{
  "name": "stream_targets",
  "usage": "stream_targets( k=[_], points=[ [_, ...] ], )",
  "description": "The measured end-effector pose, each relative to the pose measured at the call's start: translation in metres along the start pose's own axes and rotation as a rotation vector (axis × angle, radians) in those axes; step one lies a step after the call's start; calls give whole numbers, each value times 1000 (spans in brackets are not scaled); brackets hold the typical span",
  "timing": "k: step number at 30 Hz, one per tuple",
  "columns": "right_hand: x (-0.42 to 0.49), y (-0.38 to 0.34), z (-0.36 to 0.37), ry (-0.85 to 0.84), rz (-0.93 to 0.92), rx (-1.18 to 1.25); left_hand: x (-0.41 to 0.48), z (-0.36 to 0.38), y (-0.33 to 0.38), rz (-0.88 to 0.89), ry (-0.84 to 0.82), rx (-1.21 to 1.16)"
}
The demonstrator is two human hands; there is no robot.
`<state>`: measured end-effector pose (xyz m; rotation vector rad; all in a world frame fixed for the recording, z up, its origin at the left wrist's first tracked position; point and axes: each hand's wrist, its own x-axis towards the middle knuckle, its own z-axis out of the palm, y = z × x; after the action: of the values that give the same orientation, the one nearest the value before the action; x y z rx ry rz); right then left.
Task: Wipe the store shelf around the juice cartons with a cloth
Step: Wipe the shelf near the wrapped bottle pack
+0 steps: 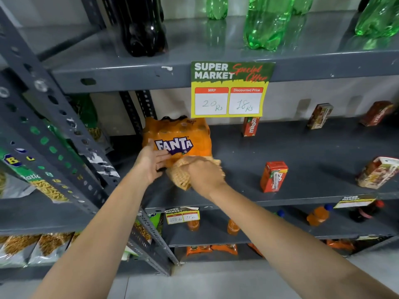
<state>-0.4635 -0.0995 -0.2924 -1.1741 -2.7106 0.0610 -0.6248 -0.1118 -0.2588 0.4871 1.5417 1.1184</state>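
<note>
Two hands: both mine, both at the left end of the middle shelf, close together in front of the orange bottle pack.
Left hand: flat against the front of the pack, fingers spread open and laid on the label; it steadies or tips the pack, gripping nothing.
Right hand: curled over the cloth, which is bunched under the palm; my fingers are closed around it and hidden from above.
Cloth: tan, waffle-textured, touching the shelf at the foot of the pack, just right of my left hand.
Juice cartons: five in view, all to my right. The nearest red carton stands upright near the front edge; a second red carton stands at the back under the price card; three more sit well apart toward the far right.
Key relation: the unwiped stretch runs rightward along the shelf's length, away from my cloth hand; the right hand is nearer the cartons.
Next move, as I judge it: sweep right, passing between front and back cartons.
Risk: light cartons may topple if clipped.
</note>
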Motion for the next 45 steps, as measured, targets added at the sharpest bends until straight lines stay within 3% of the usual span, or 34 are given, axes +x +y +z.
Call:
stream_targets(
  k=[3,5,9,13,18,22,26,34,37,39,42,45],
  points=[
    [21,-33,28,-102,-163,-82,3,-3,0,57,97,53],
    [26,-38,38,-216,-163,-102,1,-1,1,120,156,66],
    [20,-12,28,-311,9,17,-4,5,1,142,137,110],
    [-4,48,5,-397,210,-24,-5,7,1,141,140,144],
    [19,50,-16,-254,275,90,-2,3,-9,75,109,20],
    [41,-9,5,-154,125,39,9,-9,-13,66,112,-19],
    [33,-39,33,-210,99,-50,14,-13,-15,81,94,13],
    [-8,56,16,-310,343,-38,17,-8,-34,142,103,84],
    [6,75,-6,-243,512,185,16,9,-57,214,146,314],
    [19,87,-18,-161,606,243,16,14,-72,261,105,684],
    [24,96,-16,-156,678,168,24,11,-84,321,-4,1277],
    [7,89,10,-248,650,60,30,10,-88,333,-20,1436]
  ],
)
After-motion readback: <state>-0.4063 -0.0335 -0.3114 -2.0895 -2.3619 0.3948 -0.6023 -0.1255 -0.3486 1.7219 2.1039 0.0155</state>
